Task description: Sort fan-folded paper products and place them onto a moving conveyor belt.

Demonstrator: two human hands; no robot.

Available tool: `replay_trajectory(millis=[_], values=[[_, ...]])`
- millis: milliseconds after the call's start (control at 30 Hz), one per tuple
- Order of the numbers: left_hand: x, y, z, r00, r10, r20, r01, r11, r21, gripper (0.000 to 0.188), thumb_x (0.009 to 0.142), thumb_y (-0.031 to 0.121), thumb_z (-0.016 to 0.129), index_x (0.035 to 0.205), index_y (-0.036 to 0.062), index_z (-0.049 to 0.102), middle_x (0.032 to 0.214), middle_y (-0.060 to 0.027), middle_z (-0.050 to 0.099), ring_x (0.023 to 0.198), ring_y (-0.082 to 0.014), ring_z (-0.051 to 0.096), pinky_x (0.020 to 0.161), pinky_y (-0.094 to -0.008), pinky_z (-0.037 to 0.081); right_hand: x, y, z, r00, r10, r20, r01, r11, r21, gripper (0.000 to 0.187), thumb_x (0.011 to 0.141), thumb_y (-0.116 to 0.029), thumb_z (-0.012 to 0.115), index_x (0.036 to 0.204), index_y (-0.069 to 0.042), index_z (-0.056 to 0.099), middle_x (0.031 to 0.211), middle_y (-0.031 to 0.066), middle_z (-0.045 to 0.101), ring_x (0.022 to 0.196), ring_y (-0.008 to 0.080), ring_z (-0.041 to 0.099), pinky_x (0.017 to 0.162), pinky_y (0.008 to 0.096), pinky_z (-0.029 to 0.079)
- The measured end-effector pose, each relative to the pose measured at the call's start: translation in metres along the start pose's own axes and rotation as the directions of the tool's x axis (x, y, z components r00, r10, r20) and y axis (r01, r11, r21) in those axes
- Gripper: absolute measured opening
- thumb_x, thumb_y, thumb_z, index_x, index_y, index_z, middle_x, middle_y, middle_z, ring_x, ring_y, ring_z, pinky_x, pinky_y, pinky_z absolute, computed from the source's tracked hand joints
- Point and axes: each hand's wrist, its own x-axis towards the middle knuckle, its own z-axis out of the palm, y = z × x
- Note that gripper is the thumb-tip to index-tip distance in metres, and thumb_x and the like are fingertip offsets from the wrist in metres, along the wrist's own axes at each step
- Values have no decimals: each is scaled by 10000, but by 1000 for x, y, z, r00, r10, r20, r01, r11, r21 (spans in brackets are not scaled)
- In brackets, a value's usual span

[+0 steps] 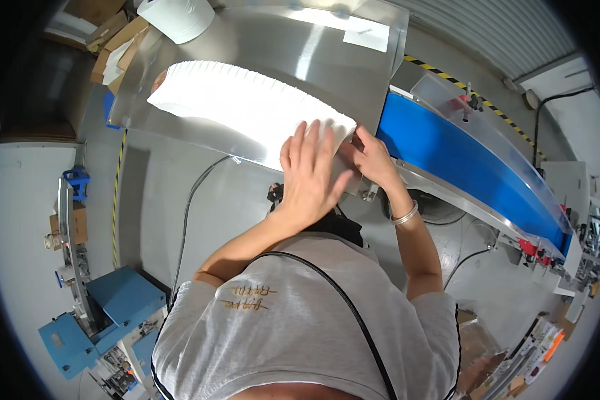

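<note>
A long row of thin white pieces [227, 97], packed side by side with a ridged far edge, lies on a metal table [260, 33]. Glare washes out its surface, so I cannot tell what the pieces are. My left hand [310, 170] rests over the near edge toward the row's right end, its fingers stretched and spread. At that right end my right hand [373, 160], with a bangle on the wrist, has its thumb and fingers curled around the last pieces. Some of its fingertips are hidden. At the row's left end sits a small reddish-brown thing [159, 81].
A blue conveyor belt [460, 167] with a clear side guard runs off to the right of the table. A white roll [177, 17] and an open cardboard box [123, 53] are at the far left. A white label [367, 35] lies at the table's far right. A black cable [193, 200] hangs below.
</note>
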Motion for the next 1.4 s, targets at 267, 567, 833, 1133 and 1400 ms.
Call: replay_trajectory(millis=[267, 567, 833, 1133, 1400], values=[[-4, -30, 17, 999, 31, -10, -31, 1000, 1, 435, 789, 25, 652, 1217, 47, 575, 1307, -186, 477, 1239, -386, 409, 992, -490, 332, 1, -8, -8, 992, -127, -26, 128, 991, 27, 577, 824, -152, 675, 1358, -105, 462, 1317, 140, 518, 1176, 249, 528, 909, 329, 455], [-4, -38, 20, 996, 79, -51, -78, 997, 22, 311, 757, 21, 683, 1056, 107, 696, 1283, -140, 525, 1231, -368, 429, 981, -459, 344, 3, -2, -21, 993, -80, -83, 81, 997, 8, 554, 768, -111, 736, 1268, -93, 497, 1222, 81, 571, 1062, 172, 557, 840, 290, 474], [-8, -49, 24, 986, 160, -47, -160, 987, 7, 412, 699, -11, 664, 1087, 124, 681, 1322, -154, 488, 1264, -389, 382, 986, -529, 318, 7, -6, -19, 991, -121, 60, 114, 986, 120, 434, 748, -54, 738, 1140, -69, 555, 1020, 35, 602, 882, 125, 573, 768, 264, 483], [-4, -43, 14, 999, 40, -31, -40, 999, -1, 468, 767, 158, 721, 1213, 92, 593, 1419, -184, 366, 1331, -398, 275, 1039, -528, 224, -1, 13, -24, 993, -118, 22, 116, 989, 93, 305, 803, -92, 703, 1067, -47, 559, 1003, 10, 584, 841, 88, 522, 742, 262, 467], [2, -52, 17, 996, 24, -81, -21, 999, 40, 358, 782, 3, 667, 1131, 81, 646, 1302, -141, 496, 1253, -367, 397, 1005, -471, 328, -21, 88, -110, 605, 424, -674, -490, 865, 105, 358, 876, -369, 624, 915, -21, 553, 763, 91, 568, 678, 197, 547, 628, 324, 450]])
